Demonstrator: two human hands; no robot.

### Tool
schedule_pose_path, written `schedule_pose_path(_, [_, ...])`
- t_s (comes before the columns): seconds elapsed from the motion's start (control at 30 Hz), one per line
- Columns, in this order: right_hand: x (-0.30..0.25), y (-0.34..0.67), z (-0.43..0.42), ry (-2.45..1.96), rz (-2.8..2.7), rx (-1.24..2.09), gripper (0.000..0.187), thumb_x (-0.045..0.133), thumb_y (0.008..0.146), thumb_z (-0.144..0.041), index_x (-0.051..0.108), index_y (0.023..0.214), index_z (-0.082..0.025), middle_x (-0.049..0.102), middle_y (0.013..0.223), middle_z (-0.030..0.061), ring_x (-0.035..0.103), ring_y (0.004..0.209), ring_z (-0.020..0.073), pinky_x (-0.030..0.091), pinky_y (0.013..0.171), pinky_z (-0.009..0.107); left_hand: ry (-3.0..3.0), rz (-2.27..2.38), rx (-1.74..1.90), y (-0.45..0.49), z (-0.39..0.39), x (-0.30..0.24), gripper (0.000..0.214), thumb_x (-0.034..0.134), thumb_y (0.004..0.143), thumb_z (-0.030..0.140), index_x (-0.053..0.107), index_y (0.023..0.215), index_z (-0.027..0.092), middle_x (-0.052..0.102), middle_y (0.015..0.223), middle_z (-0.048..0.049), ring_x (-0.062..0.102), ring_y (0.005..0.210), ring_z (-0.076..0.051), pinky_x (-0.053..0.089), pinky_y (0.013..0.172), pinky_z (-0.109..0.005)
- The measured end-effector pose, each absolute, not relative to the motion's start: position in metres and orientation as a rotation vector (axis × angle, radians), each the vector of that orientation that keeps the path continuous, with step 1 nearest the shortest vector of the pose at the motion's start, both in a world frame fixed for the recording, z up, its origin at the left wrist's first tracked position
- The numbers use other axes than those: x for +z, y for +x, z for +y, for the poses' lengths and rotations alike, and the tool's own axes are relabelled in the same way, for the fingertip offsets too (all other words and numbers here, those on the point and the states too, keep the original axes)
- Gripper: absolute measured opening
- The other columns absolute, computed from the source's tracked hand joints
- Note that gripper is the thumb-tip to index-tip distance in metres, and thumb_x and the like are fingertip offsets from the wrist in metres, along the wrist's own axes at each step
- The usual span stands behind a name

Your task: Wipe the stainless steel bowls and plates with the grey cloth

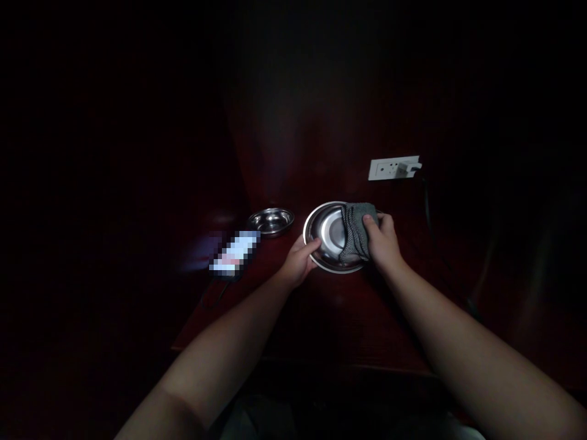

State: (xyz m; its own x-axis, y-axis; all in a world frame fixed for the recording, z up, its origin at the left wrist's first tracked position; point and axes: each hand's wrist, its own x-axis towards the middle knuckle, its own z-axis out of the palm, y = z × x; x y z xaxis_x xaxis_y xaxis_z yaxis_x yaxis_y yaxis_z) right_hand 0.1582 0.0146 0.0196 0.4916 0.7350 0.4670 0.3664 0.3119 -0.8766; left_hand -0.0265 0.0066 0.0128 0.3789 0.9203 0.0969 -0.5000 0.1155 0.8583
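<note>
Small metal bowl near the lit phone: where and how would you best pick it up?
I'd pinch the right side of the small metal bowl's rim, coming from above and the right. It sits open side up, so a thumb could go inside and fingers outside. The lit phone crowds its near-left side; the held bowl stands apart, farther right.

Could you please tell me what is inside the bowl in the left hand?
Bare metal shows on the left of the bowl, where the left hand reaches its thumb in. The grey cloth in the right hand covers the right side; anything beneath it is hidden.
</note>
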Motion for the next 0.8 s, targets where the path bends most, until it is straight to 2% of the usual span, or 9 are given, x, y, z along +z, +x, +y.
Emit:
schedule_pose_path(0.37, [0.0243,0.1540,0.0060,-1.326,-1.217,0.282,0.043,0.049,0.072,-0.058,0.046,0.095,-0.021,0.058,0.093,0.0061,0.054,0.087,0.0228,0.041,0.080,0.039,0.948,0.574,1.165,-0.0284,0.0092,0.0172,0.040,0.064,0.067,0.025,0.055,0.105,0.018,0.065,0.094,-0.0073,0.062,0.080,-0.021,0.050,0.075,-0.041])
schedule_pose_path(0.8, [0.0192,0.1563,0.0109,-1.310,-1.210,0.383,0.047,0.052,0.068,-0.061,0.050,0.094,-0.021,0.059,0.085,0.0039,0.056,0.079,0.0224,0.043,0.075,0.040,0.978,0.532,1.218,-0.0294,0.0142,0.0148,0.038,0.066,0.064,0.025,0.059,0.100,0.014,0.066,0.092,-0.0061,0.060,0.090,-0.021,0.045,0.084,-0.035])
